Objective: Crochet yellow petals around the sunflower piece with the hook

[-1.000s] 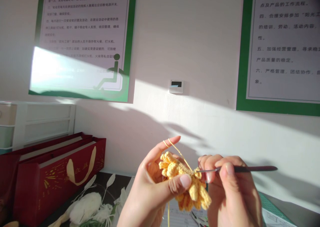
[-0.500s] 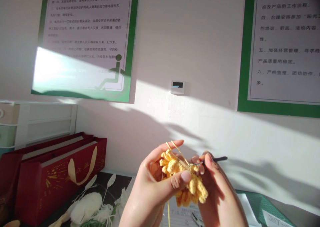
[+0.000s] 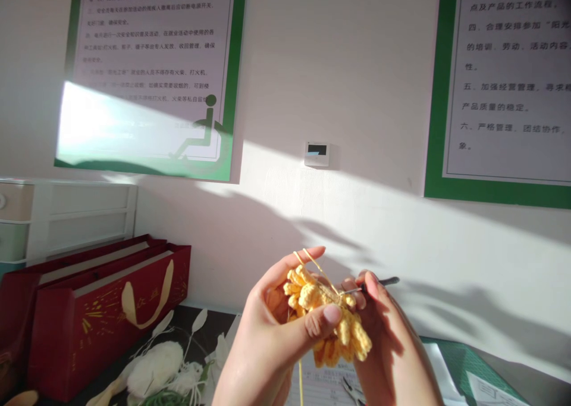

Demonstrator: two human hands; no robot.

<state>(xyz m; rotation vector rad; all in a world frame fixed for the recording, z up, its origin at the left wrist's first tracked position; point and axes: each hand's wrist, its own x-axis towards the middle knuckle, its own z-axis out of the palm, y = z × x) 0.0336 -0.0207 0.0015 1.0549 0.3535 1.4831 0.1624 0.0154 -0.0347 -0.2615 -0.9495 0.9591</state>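
A yellow crocheted piece [image 3: 316, 296] with many petal-like lobes is held up in front of the wall. My left hand [image 3: 279, 328] grips it, thumb pressed across its front, while yellow yarn [image 3: 321, 271] loops over the raised index finger and runs down to the top edge of the piece. In my right hand [image 3: 379, 311] is a crochet hook [image 3: 388, 281] with a dark handle, pinched between thumb and fingers. Its thin metal shaft points left and meets the piece where the yarn arrives. The hook's very tip is too small to make out.
Red gift bags [image 3: 107, 311] and a drawer unit [image 3: 89, 215] stand at left. White yarn [image 3: 156, 370] lies before them. Below my hands are printed paper [image 3: 332, 388] and pliers [image 3: 352, 391]; a green cutting mat [image 3: 468, 364] is at right. Posters hang on the wall.
The crochet hook has shifted slightly left and its handle tilts a little differently. Both hands still hold what they held, almost in the same place.
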